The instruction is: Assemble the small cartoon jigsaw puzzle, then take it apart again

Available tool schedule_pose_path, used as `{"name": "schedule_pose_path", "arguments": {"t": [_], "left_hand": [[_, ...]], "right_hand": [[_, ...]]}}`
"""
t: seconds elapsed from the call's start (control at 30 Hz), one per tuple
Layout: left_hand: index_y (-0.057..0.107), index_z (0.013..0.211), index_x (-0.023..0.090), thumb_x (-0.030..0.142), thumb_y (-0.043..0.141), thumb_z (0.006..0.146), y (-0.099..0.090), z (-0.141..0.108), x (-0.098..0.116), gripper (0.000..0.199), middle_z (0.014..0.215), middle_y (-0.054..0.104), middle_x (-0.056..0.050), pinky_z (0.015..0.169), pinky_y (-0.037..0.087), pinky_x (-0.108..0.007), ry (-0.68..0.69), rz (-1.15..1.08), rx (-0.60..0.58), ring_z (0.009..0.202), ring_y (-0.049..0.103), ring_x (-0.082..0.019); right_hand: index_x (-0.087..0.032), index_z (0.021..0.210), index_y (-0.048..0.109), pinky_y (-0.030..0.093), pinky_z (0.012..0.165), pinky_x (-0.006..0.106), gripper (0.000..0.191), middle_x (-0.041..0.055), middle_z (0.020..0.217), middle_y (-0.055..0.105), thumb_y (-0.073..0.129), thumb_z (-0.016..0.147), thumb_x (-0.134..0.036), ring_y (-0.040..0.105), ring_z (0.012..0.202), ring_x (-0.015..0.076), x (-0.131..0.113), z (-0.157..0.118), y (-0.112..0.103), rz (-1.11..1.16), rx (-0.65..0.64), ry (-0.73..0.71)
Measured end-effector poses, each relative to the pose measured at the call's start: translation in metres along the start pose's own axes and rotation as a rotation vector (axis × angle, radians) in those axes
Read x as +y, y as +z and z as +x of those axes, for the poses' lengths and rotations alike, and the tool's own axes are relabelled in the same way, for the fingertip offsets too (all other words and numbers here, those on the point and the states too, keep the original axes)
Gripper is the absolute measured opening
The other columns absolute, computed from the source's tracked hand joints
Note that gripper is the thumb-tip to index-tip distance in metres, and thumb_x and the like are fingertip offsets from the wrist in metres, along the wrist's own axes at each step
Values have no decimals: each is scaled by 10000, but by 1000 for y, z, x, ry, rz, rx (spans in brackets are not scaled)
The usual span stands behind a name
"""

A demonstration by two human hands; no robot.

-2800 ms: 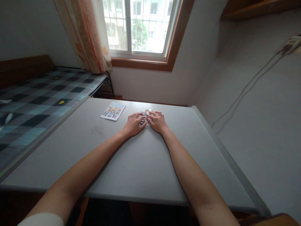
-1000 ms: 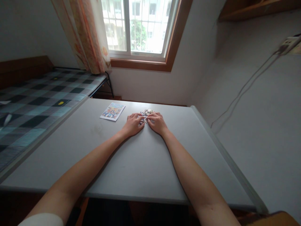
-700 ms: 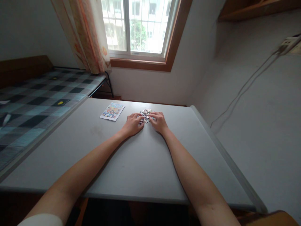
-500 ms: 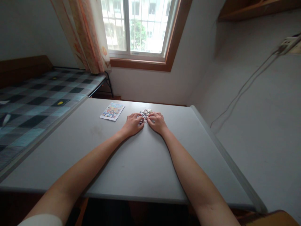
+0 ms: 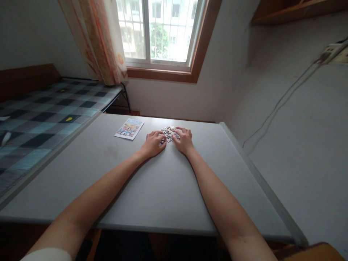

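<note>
A small heap of loose jigsaw puzzle pieces (image 5: 169,132) lies on the grey-white table (image 5: 163,188), between my hands. My left hand (image 5: 154,142) rests at the heap's left edge, its fingers curled and the thumb close to them. Whatever lies between those fingertips is too small to name. On the heap's right side is my right hand (image 5: 183,139), fingers apart and reaching over the outer pieces, with nothing visibly gripped. Left of the heap lies a colourful printed picture card (image 5: 129,129) with a white border, flat and untouched.
A bed (image 5: 54,116) with a checked cover runs along the table's left side. Behind the table are a window (image 5: 168,36) and an orange curtain (image 5: 100,43). A cable (image 5: 274,108) hangs along the right wall from a socket (image 5: 330,52). A wooden shelf (image 5: 299,13) juts out above.
My right hand's fingers have opened from a pinch near the heap's middle, and the hand has shifted slightly right, uncovering more pieces. The left hand stays nearly in place.
</note>
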State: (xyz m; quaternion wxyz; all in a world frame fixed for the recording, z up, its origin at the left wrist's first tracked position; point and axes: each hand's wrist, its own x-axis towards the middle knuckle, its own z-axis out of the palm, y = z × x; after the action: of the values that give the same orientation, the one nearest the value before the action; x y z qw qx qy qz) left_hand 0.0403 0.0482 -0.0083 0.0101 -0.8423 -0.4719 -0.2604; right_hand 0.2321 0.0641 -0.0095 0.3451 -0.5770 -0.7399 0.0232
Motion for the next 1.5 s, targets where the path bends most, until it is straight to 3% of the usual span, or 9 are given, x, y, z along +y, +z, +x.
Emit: {"name": "schedule_pose_path", "arguments": {"t": [0.1, 0.23, 0.73, 1.03, 1.33, 1.5], "left_hand": [[647, 1066, 263, 323, 550, 874, 0, 0, 1, 223, 1243, 569, -75, 980, 386, -444, -5, 1, -6, 1186, 480, -267], [651, 1059, 266, 324, 538, 882, 0, 0, 1, 218, 1233, 573, -72, 978, 390, -441, -13, -2, -5, 1181, 486, -263], [649, 1044, 262, 332, 541, 887, -1, 0, 0, 203, 1225, 572, -68, 983, 388, -434, -2, 7, -1, 1175, 485, -256], [648, 1068, 255, 339, 542, 884, 0, 0, -1, 228, 1239, 574, -75, 981, 387, -439, -2, 10, -10, 1181, 482, -266], [645, 1073, 251, 334, 546, 883, 0, 0, -1, 230, 1226, 584, -78, 963, 399, -437, 6, 15, -11, 1180, 487, -267], [647, 1069, 243, 331, 548, 882, 0, 0, -1, 228, 1226, 584, -81, 962, 400, -439, 10, 9, -8, 1183, 484, -270]], "right_hand": [[-297, 1228, 642, 341, 1014, 509, 393, 33, 1407, 513, 509, 905, -477, 367, 1247, 318, -7, -3, 0, -66, -161, -161], [-311, 1251, 621, 313, 1032, 534, 442, 34, 1389, 534, 455, 917, -549, 348, 1278, 325, -7, -2, 2, -113, -246, -187], [-264, 1128, 698, 358, 996, 482, 327, 42, 1233, 639, 512, 918, -430, 422, 1161, 295, -4, -2, 3, -12, -142, -152], [-256, 1157, 680, 343, 988, 482, 321, 61, 1262, 622, 547, 901, -397, 396, 1195, 297, -6, -2, 2, -50, -198, -143], [-247, 1100, 699, 368, 967, 426, 301, 72, 1191, 638, 520, 901, -386, 448, 1135, 273, -4, 0, 2, 21, -99, -15], [-280, 1310, 571, 364, 974, 437, 447, 81, 1341, 528, 504, 900, -447, 396, 1202, 303, -8, -1, 0, -143, -110, 66]]}}
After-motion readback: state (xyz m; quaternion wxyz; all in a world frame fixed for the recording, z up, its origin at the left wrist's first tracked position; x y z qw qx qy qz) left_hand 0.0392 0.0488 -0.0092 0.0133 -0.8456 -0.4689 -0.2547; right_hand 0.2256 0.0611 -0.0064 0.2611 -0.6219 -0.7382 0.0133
